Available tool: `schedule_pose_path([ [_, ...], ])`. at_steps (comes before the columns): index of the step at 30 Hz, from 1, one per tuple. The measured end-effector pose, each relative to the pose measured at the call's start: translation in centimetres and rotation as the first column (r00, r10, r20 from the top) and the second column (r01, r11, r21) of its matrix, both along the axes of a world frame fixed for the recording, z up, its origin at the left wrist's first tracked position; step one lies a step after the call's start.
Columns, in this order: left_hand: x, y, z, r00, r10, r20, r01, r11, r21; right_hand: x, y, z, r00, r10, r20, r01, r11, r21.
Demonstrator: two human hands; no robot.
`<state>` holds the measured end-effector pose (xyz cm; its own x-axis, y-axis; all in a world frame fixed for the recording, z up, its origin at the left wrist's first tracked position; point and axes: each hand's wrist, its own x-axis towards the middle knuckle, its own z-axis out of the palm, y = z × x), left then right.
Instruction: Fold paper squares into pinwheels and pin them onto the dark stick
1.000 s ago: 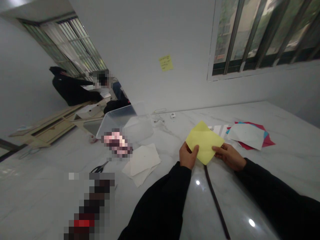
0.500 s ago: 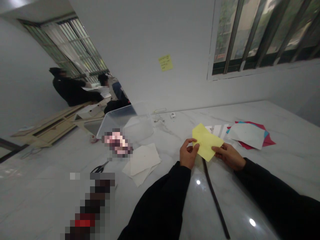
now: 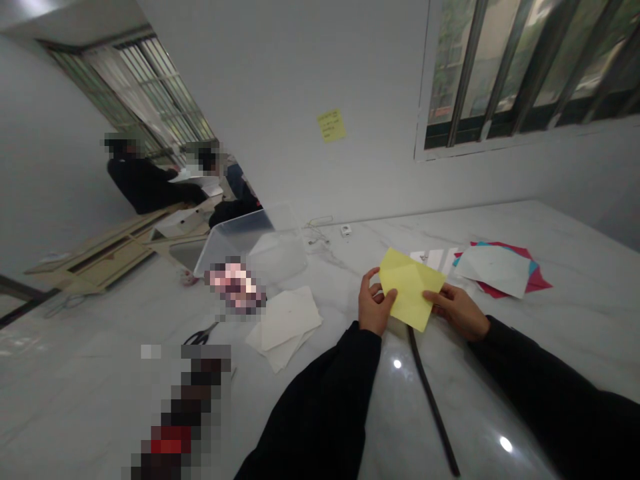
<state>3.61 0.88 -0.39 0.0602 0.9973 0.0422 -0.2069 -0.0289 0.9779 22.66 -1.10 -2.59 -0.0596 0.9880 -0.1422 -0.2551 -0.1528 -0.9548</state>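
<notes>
- Yellow paper sheet point(image 3: 411, 288) held up over the desk point(image 3: 590, 320), tilted, a faint crease across it; looks folded at least once, further folds cannot be told.
- Left hand point(image 3: 375, 308): grip closed on the sheet's left edge, thumb in front, fingers behind.
- Right hand point(image 3: 456, 311): grip closed on the right edge, pinching between thumb and fingers.
- Both sleeves black; both arms come in from the near side of the desk.
- Dark strip point(image 3: 433, 400) lies on the desk, running from just under the sheet toward the near edge.
- Beyond the right hand: red and blue paper pile point(image 3: 500, 270), white sheet on top, untouched; small white paper strips point(image 3: 433, 259) just beside it.
- Left of the hands: loose white paper sheets point(image 3: 285, 327), with black-handled scissors point(image 3: 200, 337) near them, lying unused.
- Clear plastic box point(image 3: 250, 243) at the far side of the desk; blurred object point(image 3: 235, 287) in front of it, too pixelated to name.
- Two people point(image 3: 145, 181) work in the background, well apart.
</notes>
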Motion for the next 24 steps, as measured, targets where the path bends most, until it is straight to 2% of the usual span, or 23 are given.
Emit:
schedule_pose_path([
  [9, -0.2, 0.2, -0.1, 1.0, 0.022, 0.011, -0.022, 0.999, -0.028, 0.6, 0.0, 1.4, 0.987, -0.005, -0.161, 0.004, 1.0, -0.01],
  [13, -0.2, 0.3, -0.2, 0.999, -0.021, 0.032, 0.022, 0.999, -0.032, 0.7, -0.1, 1.8, 0.996, 0.017, -0.092, -0.017, 1.0, -0.006],
  [19, 0.0, 0.1, -0.2, 0.996, -0.083, 0.017, 0.083, 0.996, -0.013, -0.1, -0.5, 1.2, 0.983, 0.18, -0.026, -0.18, 0.984, 0.009],
  [24, 0.2, 0.0, -0.4, 0.991, -0.132, -0.018, 0.132, 0.991, 0.009, -0.1, -0.4, 0.4, 0.983, 0.182, 0.036, -0.183, 0.983, 0.005],
])
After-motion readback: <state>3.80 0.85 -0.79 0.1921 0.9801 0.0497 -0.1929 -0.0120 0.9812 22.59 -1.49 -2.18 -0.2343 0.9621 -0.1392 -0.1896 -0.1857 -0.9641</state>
